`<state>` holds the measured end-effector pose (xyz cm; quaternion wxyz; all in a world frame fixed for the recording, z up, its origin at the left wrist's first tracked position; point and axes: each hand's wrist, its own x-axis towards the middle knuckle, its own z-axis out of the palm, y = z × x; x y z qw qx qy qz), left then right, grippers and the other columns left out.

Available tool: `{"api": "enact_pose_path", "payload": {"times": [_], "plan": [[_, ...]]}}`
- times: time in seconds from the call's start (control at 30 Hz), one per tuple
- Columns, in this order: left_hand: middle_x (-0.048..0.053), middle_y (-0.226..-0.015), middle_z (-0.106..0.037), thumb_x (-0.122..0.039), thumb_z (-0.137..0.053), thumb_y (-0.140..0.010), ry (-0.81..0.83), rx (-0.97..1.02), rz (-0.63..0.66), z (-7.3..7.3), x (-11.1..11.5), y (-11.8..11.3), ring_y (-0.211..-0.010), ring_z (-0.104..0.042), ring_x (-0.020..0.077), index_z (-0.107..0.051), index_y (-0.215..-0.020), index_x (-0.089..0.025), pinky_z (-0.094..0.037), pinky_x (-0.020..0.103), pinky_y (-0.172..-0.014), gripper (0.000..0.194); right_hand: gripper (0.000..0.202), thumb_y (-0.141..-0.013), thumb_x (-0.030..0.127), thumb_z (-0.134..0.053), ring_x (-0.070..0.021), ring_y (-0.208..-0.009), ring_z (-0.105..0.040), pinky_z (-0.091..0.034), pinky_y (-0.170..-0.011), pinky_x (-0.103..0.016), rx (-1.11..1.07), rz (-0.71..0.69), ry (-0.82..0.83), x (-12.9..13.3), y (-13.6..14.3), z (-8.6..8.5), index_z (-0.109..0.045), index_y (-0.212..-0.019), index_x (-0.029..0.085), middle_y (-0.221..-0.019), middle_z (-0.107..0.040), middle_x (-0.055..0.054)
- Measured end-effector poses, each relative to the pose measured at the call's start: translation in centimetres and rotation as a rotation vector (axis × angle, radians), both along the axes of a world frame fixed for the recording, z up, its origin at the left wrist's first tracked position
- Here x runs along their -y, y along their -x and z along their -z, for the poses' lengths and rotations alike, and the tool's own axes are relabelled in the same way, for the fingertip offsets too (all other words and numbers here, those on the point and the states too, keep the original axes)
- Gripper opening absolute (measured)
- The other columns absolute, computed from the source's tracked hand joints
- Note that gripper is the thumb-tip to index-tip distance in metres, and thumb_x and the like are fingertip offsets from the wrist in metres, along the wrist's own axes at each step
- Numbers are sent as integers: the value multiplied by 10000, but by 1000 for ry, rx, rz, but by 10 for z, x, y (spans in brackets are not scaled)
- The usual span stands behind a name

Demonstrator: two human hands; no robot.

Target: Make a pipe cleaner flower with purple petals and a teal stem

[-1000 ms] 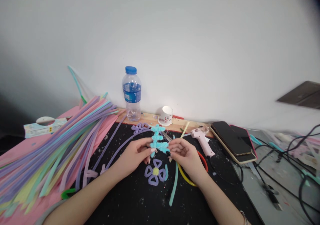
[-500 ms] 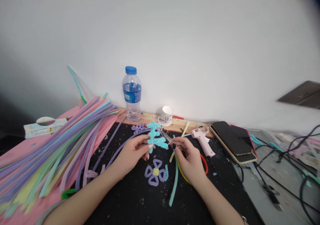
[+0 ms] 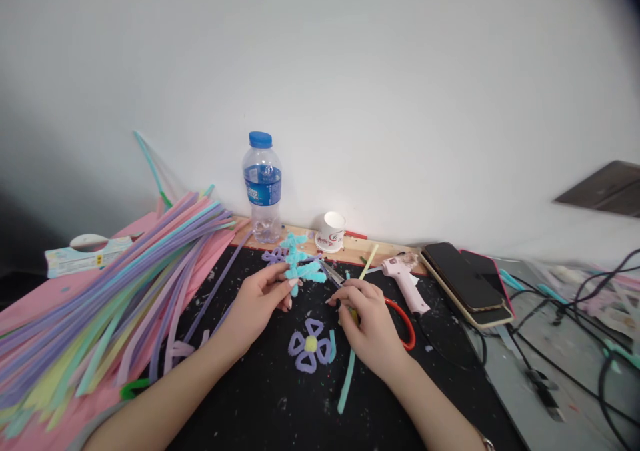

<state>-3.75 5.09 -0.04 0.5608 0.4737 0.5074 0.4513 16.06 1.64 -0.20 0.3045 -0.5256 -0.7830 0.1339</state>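
Note:
Between its thumb and fingers, my left hand [image 3: 265,297] pinches a turquoise fuzzy piece [image 3: 296,259] with several short arms. My right hand [image 3: 367,321] is closed round scissors [image 3: 333,272]; their blades point up and left toward the turquoise piece, and a red handle loop shows beyond the hand. Below the hands, a purple flower [image 3: 310,345] with a yellow centre lies on the black mat [image 3: 280,411]. Beside it are a short turquoise strip and a longer green-blue strip [image 3: 347,384]. Another purple looped piece [image 3: 274,256] lies behind my left hand.
A bundle of coloured fuzzy stems [image 3: 145,291] fills the left side. At the back stand a bottle [image 3: 263,191] and a paper cup [image 3: 332,231]. A pink glue gun [image 3: 406,285], phones [image 3: 465,277] and black cables [image 3: 540,337] are on the right.
My left hand and the turquoise piece have moved a little left and up. My right hand has shifted on the scissors, and the yellow handle loop is now mostly hidden.

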Motion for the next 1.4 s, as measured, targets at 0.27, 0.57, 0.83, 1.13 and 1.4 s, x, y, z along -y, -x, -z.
{"api": "enact_pose_path", "payload": {"times": [0.27,0.57,0.83,1.13,1.4], "plan": [[-67,-513,-529,-307,-631,-707,-11,-6,3,2,0,0,-476,-494,109,-567,-1094,-97,-411,239,-493,445,242,-755,43,-472,-232,-982,-537,-362,-864,-403,-10,36,0,0,1,0,-599,-868,215,-918,-644,-47],[-66,-500,-529,-307,-629,-699,-12,-22,-11,1,0,0,-475,-503,116,-579,-1090,-99,-415,246,-498,446,193,-803,81,-478,-221,-988,-548,-343,-887,-409,-16,-67,47,2,1,-4,-615,-844,211,-869,-658,-41],[-67,-516,-525,-303,-613,-708,-4,-23,-9,0,1,-1,-477,-497,120,-572,-1082,-106,-406,259,-508,424,181,-818,115,-473,-235,-987,-562,-367,-870,-416,-40,-5,39,0,0,-2,-628,-805,209,-862,-671,-49],[-70,-519,-528,-277,-614,-710,6,-14,-8,0,1,0,-477,-497,114,-569,-1089,-101,-413,255,-514,420,193,-825,138,-462,-244,-968,-567,-393,-860,-422,-47,79,-28,-1,-2,0,-628,-751,201,-848,-661,-69],[-67,-520,-531,-302,-630,-714,-3,-9,0,2,0,0,-481,-497,110,-570,-1096,-100,-415,244,-501,436,182,-824,128,-472,-249,-1022,-543,-387,-888,-437,-48,32,1,1,-1,-1,-634,-833,213,-887,-662,-62]]}}
